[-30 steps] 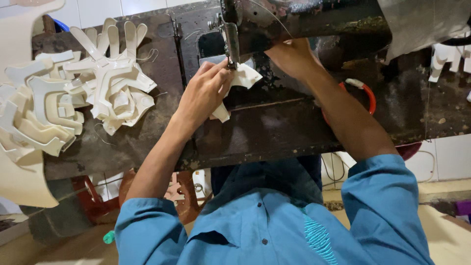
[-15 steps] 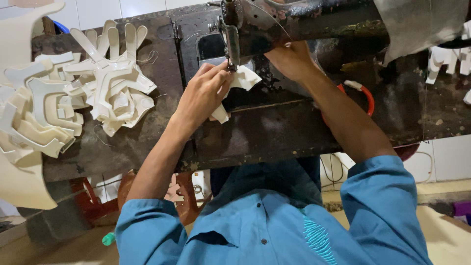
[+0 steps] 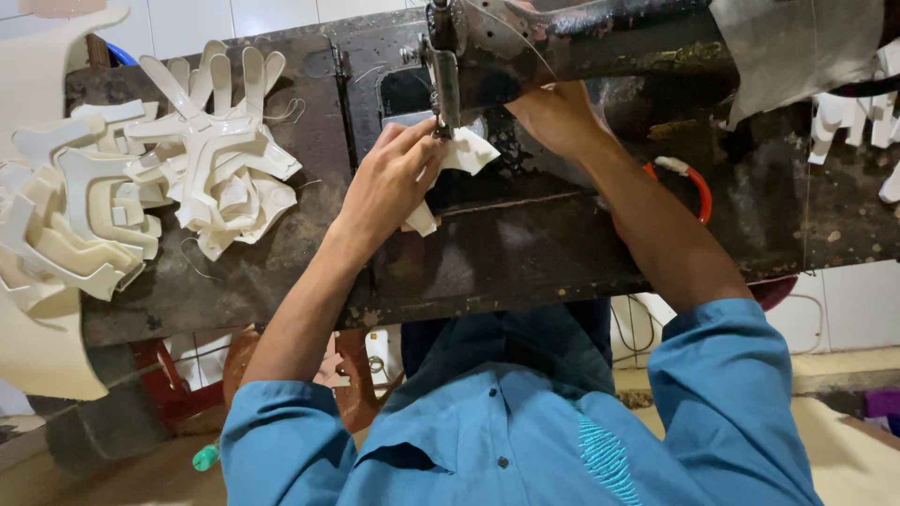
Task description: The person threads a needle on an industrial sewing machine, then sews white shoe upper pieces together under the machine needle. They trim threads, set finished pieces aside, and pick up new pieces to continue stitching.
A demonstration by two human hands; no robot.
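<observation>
The left hand (image 3: 389, 183) pinches the near edge of a small white cut piece (image 3: 464, 155) lying under the needle of the sewing machine (image 3: 562, 42), the right hand (image 3: 553, 112) presses its far side flat, and this piece looks light, thin and floppy, best held by its edges, with a pile of similar white pieces (image 3: 141, 197) lying left on the dark table (image 3: 525, 253).

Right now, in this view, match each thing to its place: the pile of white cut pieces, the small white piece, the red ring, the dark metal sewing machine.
Things
1 pile of white cut pieces
2 small white piece
3 red ring
4 dark metal sewing machine

Places
A beside the right forearm
B at the needle, pinched by the left hand
C left end of the dark table
D reaching over the right hand

Pairs: 1-C, 2-B, 3-A, 4-D
</observation>
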